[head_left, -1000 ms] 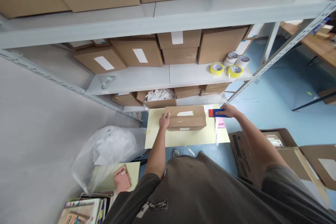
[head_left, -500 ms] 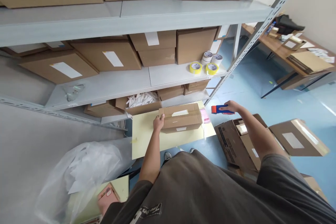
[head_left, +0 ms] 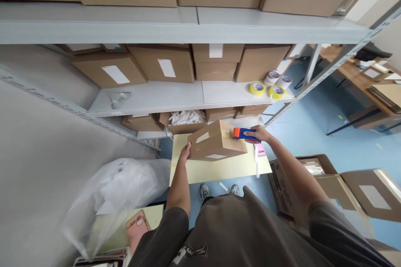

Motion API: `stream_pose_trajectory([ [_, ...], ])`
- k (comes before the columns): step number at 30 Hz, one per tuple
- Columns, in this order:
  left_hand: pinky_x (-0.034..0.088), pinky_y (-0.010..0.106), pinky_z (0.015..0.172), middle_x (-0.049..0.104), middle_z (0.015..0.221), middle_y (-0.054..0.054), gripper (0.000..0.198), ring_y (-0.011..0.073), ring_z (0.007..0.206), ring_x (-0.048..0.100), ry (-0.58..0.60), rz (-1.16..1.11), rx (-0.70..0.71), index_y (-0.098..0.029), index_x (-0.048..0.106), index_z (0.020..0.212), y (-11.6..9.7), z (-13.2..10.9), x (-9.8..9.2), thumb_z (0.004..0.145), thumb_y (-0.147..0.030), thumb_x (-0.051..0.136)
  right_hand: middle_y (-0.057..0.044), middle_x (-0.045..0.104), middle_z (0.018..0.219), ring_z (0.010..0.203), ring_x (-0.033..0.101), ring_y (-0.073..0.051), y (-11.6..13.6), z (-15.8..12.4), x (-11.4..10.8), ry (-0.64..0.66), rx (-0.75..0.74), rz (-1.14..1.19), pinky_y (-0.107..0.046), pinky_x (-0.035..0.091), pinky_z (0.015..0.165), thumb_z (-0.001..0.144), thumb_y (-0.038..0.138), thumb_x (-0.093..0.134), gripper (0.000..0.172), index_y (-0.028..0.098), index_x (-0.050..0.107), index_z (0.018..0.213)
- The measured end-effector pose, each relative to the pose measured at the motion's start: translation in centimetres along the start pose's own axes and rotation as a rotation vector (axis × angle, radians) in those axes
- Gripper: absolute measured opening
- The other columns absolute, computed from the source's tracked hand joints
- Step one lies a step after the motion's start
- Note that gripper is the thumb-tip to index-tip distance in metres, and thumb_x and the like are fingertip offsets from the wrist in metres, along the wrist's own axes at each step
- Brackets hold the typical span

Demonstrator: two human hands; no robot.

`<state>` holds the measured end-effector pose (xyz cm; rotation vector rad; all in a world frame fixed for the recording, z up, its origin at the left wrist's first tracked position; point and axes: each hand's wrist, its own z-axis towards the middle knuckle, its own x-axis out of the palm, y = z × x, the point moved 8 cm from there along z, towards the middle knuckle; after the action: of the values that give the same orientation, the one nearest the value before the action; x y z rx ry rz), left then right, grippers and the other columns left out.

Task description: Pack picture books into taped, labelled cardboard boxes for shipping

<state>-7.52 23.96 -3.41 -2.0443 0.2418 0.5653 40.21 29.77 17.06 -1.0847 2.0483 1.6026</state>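
A brown cardboard box [head_left: 208,144] with white labels stands tilted on a pale yellow tabletop [head_left: 200,170], its right end turned up. My left hand [head_left: 185,151] grips the box at its left end, the fingers partly hidden behind it. In my right hand [head_left: 259,133] is a blue and orange tape dispenser [head_left: 246,134], its orange head at the right end of the box. Whether the head touches the cardboard I cannot tell. A pink item [head_left: 260,149] lies on the tabletop below the dispenser.
Grey shelving [head_left: 150,99] with boxes stands ahead, holding tape rolls [head_left: 257,88]. An open carton [head_left: 188,127] of white pieces sits on its low shelf. Large cartons [head_left: 374,194] crowd the floor at right. A clear plastic bag [head_left: 125,187] bulges at left; a wooden desk [head_left: 363,77] stands far right.
The box has gone from lying flat to tilted, its right end raised and turned toward me. My right hand has brought the tape dispenser leftward to that end. The view has shifted left.
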Motion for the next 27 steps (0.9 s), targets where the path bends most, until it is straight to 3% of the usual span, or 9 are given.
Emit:
stream_pose_trajectory([
  [4, 0.058, 0.044, 0.095, 0.082, 0.109, 0.025, 0.059, 0.0385, 0.116, 0.077, -0.098, 0.071, -0.111, -0.014, 0.08, 0.107, 1.2, 0.0, -3.2, 0.099, -0.067, 0.057, 0.003, 0.046, 0.056, 0.061, 0.044, -0.015, 6.2, 2.8, 4.5, 0.057, -0.071, -0.057, -0.029, 0.036, 0.056, 0.065, 0.097, 0.072, 0.079, 0.023, 0.048, 0.056],
  [6, 0.056, 0.047, 0.099, 0.081, 0.115, 0.026, 0.053, 0.0397, 0.119, 0.075, -0.153, 0.08, -0.134, -0.013, 0.078, 0.114, 1.2, -0.2, -4.9, 0.098, -0.061, 0.061, 0.003, 0.044, 0.056, 0.06, 0.043, -0.015, 8.7, 3.6, 6.0, 0.067, -0.107, -0.101, -0.029, 0.034, 0.056, 0.067, 0.098, 0.07, 0.079, 0.024, 0.045, 0.055],
  [11, 0.052, 0.039, 0.108, 0.077, 0.135, 0.019, 0.046, 0.0313, 0.132, 0.069, -0.207, 0.017, -0.008, -0.018, 0.074, 0.129, -1.5, -1.9, -8.0, 0.108, -0.051, 0.051, 0.001, 0.047, 0.055, 0.059, 0.047, -0.017, 12.5, 4.3, 9.0, 0.086, -0.126, -0.185, -0.032, 0.032, 0.057, 0.072, 0.096, 0.07, 0.077, 0.025, 0.046, 0.055],
  [15, 0.05, 0.037, 0.108, 0.078, 0.135, 0.014, 0.052, 0.0322, 0.134, 0.067, -0.096, -0.09, 0.261, -0.021, 0.077, 0.127, -6.9, -4.3, -7.7, 0.108, -0.062, 0.05, -0.003, 0.054, 0.059, 0.066, 0.056, -0.021, 15.1, 4.3, 11.3, 0.082, -0.135, -0.26, -0.033, 0.031, 0.061, 0.074, 0.091, 0.074, 0.073, 0.025, 0.05, 0.055],
  [17, 0.05, 0.039, 0.106, 0.077, 0.136, 0.015, 0.057, 0.0355, 0.133, 0.068, -0.06, -0.033, 0.24, -0.021, 0.074, 0.134, -8.5, -5.0, -7.1, 0.105, -0.067, 0.056, -0.006, 0.059, 0.063, 0.071, 0.061, -0.024, 16.5, 4.1, 12.4, 0.08, -0.14, -0.296, -0.033, 0.033, 0.062, 0.076, 0.089, 0.075, 0.07, 0.025, 0.054, 0.058],
  [20, 0.049, 0.04, 0.107, 0.073, 0.143, 0.019, 0.065, 0.0378, 0.134, 0.067, -0.099, 0.088, 0.141, -0.019, 0.068, 0.143, -9.4, -5.2, -7.1, 0.101, -0.068, 0.062, -0.008, 0.069, 0.074, 0.08, 0.068, -0.026, 18.0, 3.8, 13.4, 0.087, -0.119, -0.378, -0.032, 0.037, 0.063, 0.081, 0.087, 0.073, 0.065, 0.024, 0.064, 0.066],
  [27, 0.049, 0.037, 0.111, 0.075, 0.141, 0.016, 0.056, 0.0329, 0.137, 0.067, -0.101, 0.156, 0.137, -0.02, 0.072, 0.137, -9.5, -5.2, -7.0, 0.106, -0.064, 0.055, -0.012, 0.081, 0.1, 0.097, 0.075, -0.029, 19.4, 2.9, 13.4, 0.092, -0.092, -0.504, -0.03, 0.044, 0.07, 0.091, 0.08, 0.068, 0.059, 0.022, 0.078, 0.09],
])
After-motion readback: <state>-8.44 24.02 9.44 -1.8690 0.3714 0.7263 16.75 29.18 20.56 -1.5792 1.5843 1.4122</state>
